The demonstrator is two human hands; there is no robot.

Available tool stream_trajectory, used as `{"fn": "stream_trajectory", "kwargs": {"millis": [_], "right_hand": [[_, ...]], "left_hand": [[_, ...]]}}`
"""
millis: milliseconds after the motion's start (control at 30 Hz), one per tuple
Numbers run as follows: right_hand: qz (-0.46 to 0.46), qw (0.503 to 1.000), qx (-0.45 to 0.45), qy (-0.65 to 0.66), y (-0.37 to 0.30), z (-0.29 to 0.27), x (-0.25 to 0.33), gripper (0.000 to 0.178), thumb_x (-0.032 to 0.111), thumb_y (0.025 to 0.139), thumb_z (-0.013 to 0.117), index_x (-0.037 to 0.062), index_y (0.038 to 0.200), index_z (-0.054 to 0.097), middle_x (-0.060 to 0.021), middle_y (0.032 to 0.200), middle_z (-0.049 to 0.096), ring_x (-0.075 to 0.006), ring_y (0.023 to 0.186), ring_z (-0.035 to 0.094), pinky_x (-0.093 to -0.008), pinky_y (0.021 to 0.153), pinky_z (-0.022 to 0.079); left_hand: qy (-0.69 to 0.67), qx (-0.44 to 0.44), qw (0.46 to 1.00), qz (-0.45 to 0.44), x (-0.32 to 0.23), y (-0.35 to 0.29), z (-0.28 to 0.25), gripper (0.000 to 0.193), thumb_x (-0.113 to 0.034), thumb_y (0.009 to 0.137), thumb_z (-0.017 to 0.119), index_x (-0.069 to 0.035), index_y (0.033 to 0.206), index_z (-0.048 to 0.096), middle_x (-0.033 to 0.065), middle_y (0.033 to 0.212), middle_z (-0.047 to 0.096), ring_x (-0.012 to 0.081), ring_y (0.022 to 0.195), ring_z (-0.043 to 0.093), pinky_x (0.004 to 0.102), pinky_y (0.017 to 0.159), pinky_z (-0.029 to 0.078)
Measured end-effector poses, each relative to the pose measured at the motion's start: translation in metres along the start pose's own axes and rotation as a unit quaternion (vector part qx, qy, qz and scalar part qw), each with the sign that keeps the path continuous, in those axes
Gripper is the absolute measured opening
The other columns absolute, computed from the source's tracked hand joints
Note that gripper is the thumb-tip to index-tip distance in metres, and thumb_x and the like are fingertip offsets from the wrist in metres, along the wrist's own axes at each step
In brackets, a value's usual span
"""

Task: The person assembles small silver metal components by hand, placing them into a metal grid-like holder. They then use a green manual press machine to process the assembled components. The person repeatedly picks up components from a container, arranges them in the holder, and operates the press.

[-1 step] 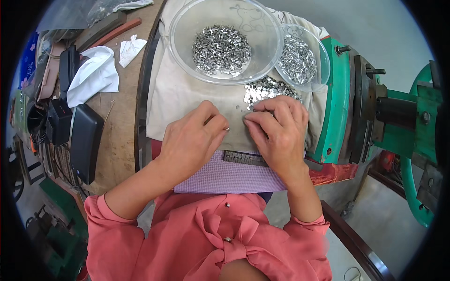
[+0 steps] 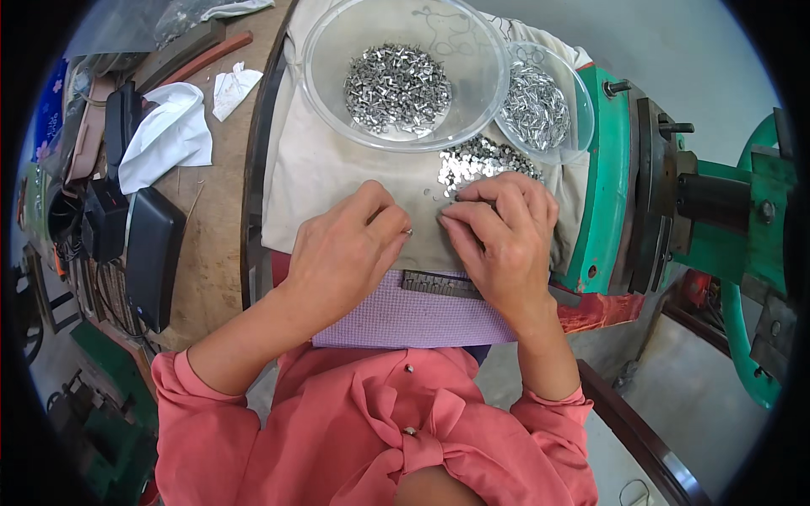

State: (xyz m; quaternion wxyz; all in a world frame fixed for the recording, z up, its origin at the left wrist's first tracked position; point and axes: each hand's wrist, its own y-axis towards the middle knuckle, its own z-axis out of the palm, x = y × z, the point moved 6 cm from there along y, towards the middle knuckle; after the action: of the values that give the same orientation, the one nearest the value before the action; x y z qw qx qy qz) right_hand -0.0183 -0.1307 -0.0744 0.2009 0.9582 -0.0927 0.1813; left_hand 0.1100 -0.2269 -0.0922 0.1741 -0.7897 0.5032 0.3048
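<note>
My left hand (image 2: 348, 246) is closed, thumb and finger pinching a small shiny metal piece (image 2: 409, 232). Just to its right, my right hand (image 2: 511, 229) has its thumb and fingertips drawn together over the beige cloth (image 2: 285, 181); what they hold, if anything, is hidden. Its knuckles are beside a loose heap of flat silvery metal discs (image 2: 462, 169). Behind the heap stands a large clear plastic bowl (image 2: 483, 59) with many short metal pieces (image 2: 396, 88) in it. A smaller clear tub (image 2: 585, 105) to its right contains slim shiny metal pieces (image 2: 537, 108).
A dark notched metal strip (image 2: 437, 283) lies on a purple textured mat (image 2: 396, 325) nearest me. Green machinery (image 2: 609, 181) with protruding bolts borders the right side. On the wooden table (image 2: 218, 211) at left are a white cloth (image 2: 173, 139) and a black case (image 2: 156, 253).
</note>
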Motion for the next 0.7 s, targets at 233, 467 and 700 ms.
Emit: {"fn": "stream_trajectory", "kwargs": {"millis": [233,467,700], "right_hand": [[0.004,0.999,0.041,0.014,-0.003,-0.001,-0.005,0.016,0.017,0.072,0.080,0.0119,0.084,0.070,0.0011,0.097,0.062,-0.0240,0.103,0.056,-0.0413,0.093,0.035],[0.004,0.999,0.043,0.022,-0.004,0.005,-0.004,0.018,0.014,0.075,0.078,0.0115,0.089,0.067,-0.0008,0.103,0.060,-0.0250,0.104,0.056,-0.0423,0.094,0.034],[0.056,0.998,0.034,0.016,-0.043,-0.025,0.009,0.020,0.013,0.074,0.079,0.0116,0.089,0.066,-0.0011,0.102,0.062,-0.0251,0.103,0.057,-0.0403,0.091,0.035]], "left_hand": [[-0.013,-0.023,1.000,0.011,-0.001,-0.003,-0.002,0.013,-0.008,0.081,0.073,-0.005,0.088,0.063,0.0072,0.091,0.057,0.0290,0.074,0.063,0.0396,0.062,0.050],[-0.014,0.002,1.000,0.006,-0.002,-0.003,-0.003,0.017,-0.007,0.079,0.074,-0.006,0.092,0.062,0.0075,0.093,0.058,0.0290,0.077,0.062,0.0395,0.065,0.050],[-0.078,0.008,0.997,-0.028,0.007,-0.008,-0.004,0.018,-0.003,0.080,0.072,-0.005,0.096,0.063,0.0089,0.097,0.058,0.0293,0.078,0.062,0.0386,0.067,0.050]]}}
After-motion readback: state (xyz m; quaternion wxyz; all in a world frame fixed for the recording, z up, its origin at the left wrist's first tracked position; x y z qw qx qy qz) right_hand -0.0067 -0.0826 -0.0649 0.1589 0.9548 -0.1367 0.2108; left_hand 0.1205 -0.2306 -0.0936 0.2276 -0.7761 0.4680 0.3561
